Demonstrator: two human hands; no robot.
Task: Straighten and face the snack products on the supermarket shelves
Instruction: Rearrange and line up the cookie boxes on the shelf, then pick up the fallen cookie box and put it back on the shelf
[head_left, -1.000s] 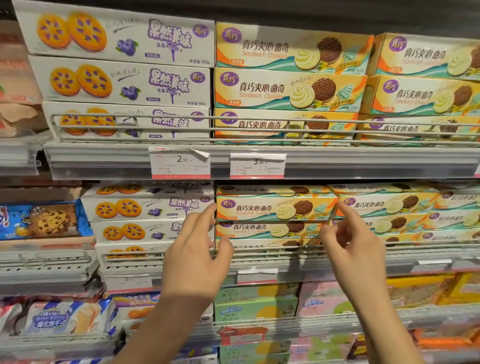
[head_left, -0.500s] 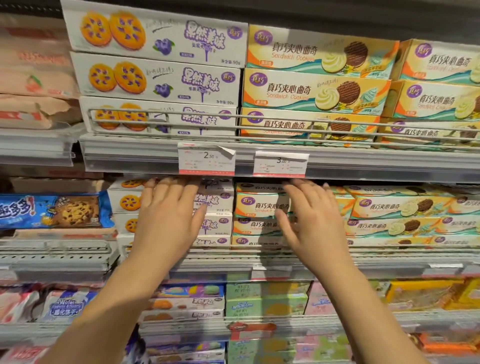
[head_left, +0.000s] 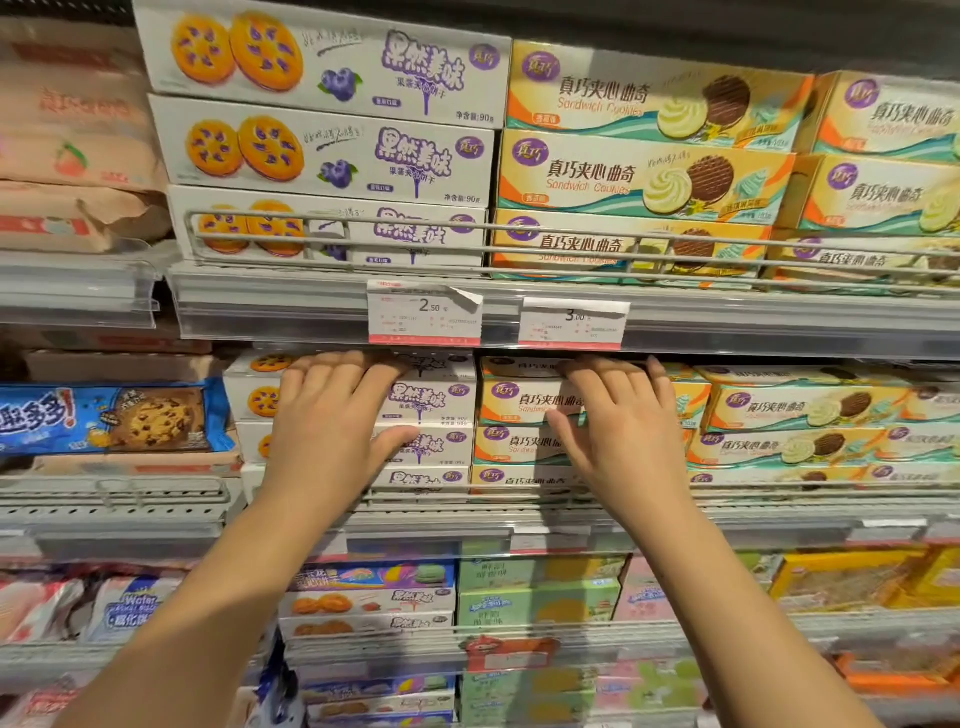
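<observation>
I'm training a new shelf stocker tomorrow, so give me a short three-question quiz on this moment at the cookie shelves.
1. True or false: the left hand lies flat on the white blueberry cookie boxes.
2. Multiple choice: the right hand rests on which stack? A) blue chocolate-chip cookie pack B) yellow sandwich cookie boxes C) green boxes on the shelf below.
3. Fill in: the price tag with the torn, folded corner reads ____.

Key: 1 true. 2 B. 3 2.50.
</observation>
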